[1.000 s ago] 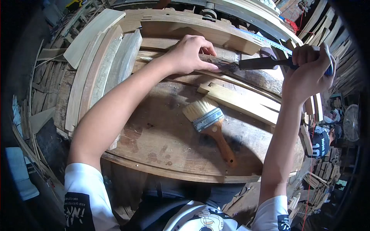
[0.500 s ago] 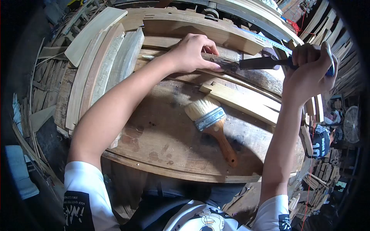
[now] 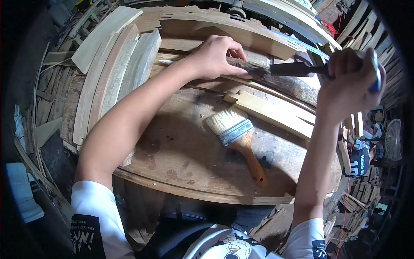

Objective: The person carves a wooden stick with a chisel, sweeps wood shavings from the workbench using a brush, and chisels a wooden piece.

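Observation:
My left hand (image 3: 217,58) is closed round a dark, rough-edged piece of wood (image 3: 284,84) that lies along the bench, thumb on its near side. My right hand (image 3: 350,84) grips the blue handle (image 3: 376,83) of a wide, flat-bladed chisel (image 3: 293,69). The blade points left toward my left thumb, over the rough wood; whether its edge touches cannot be made out. Nearer to me, a wide brush (image 3: 237,134) with pale bristles and a wooden handle rests on the bench. A pale notched strip (image 3: 271,114) lies between the brush and the rough wood.
Several boards (image 3: 108,73) lean at the bench's left. A long jointed timber (image 3: 228,32) runs along the back, with a measuring tape (image 3: 306,47) near its right end. The wooden bench top (image 3: 185,168) curves toward me. A person (image 3: 360,159) in dark clothing is off right.
My right hand and the chisel have drawn slightly to the right, away from my left thumb. My left hand stays on the wood.

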`<state>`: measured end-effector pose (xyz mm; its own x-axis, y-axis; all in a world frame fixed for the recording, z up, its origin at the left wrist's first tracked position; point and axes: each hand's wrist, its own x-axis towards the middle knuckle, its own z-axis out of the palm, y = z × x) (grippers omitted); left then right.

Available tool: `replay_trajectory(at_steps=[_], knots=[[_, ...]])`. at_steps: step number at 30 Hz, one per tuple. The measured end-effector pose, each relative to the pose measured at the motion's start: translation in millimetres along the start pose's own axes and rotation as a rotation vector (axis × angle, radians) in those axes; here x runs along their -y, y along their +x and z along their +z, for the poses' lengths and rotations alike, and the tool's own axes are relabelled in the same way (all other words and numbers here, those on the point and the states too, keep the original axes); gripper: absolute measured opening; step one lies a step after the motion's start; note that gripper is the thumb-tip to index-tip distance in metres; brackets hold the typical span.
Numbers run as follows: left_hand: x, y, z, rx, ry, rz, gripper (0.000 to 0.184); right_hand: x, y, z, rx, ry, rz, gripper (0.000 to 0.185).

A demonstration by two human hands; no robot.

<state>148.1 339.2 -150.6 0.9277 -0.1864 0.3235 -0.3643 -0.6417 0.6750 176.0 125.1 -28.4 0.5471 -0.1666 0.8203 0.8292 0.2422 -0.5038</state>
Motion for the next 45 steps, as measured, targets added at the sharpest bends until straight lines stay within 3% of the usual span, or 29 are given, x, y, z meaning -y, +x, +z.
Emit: replay_trajectory(at_steps=[4, 7, 10, 12, 14, 18, 20, 22, 26, 28, 31, 34, 39, 45], knots=[[-7.2, -2.8, -0.6, -0.009, 0.049, -0.05, 0.041, 26.5, 18.5, -19.0, 0.018, -0.021, 0.069, 0.047], [-7.6, -2.8, 1.0, -0.01, 0.049, -0.062, 0.041, 29.0, 22.4, -32.9, 0.055, -0.038, -0.027, 0.032], [-4.9, -1.2, 0.4, -0.011, 0.024, -0.033, 0.042, 16.0, -0.4, -0.9, -0.07, -0.122, -0.088, 0.035], [-2.5, -0.9, -0.3, -0.007, 0.025, -0.013, 0.043, 1.8, -13.6, 1.3, 0.018, 0.172, 0.04, 0.022], [-0.9, -0.6, -0.5, -0.01, 0.02, -0.002, 0.043, 14.6, -2.3, -1.0, -0.021, 0.032, 0.024, 0.031], [-3.3, -2.2, 0.1, -0.021, 0.025, -0.012, 0.043, 24.2, 21.2, -22.2, 0.172, 0.229, 0.091, 0.04], [-1.7, -1.2, 1.7, -0.025, 0.028, -0.016, 0.041, 20.9, 14.2, -16.8, 0.136, 0.225, 0.067, 0.039], [1.5, 0.4, 1.8, -0.014, 0.027, 0.016, 0.038, 3.8, -12.1, 7.9, -0.192, -0.009, -0.006, 0.015], [2.2, -1.0, 1.6, -0.048, 0.034, 0.066, 0.035, -4.9, -4.3, -7.3, 0.032, 0.141, 0.028, 0.015], [1.1, -0.9, 0.4, -0.043, 0.058, 0.039, 0.041, 8.1, 5.4, -7.7, 0.0, 0.106, 0.076, 0.031], [-2.2, -1.8, -0.1, -0.041, 0.049, -0.024, 0.046, 17.2, 16.5, -16.9, 0.182, 0.197, 0.031, 0.037], [-0.8, -1.3, -0.8, -0.03, 0.048, 0.003, 0.051, 17.6, 6.5, -5.5, 0.092, 0.138, 0.012, 0.037], [3.0, -1.0, 1.8, -0.057, 0.055, 0.058, 0.047, -4.0, -17.1, 3.0, 0.009, 0.091, 0.09, 0.014], [5.3, -0.5, 1.6, -0.065, 0.04, 0.077, 0.045, -0.7, -21.2, 2.3, 0.07, 0.064, 0.087, 0.017]])
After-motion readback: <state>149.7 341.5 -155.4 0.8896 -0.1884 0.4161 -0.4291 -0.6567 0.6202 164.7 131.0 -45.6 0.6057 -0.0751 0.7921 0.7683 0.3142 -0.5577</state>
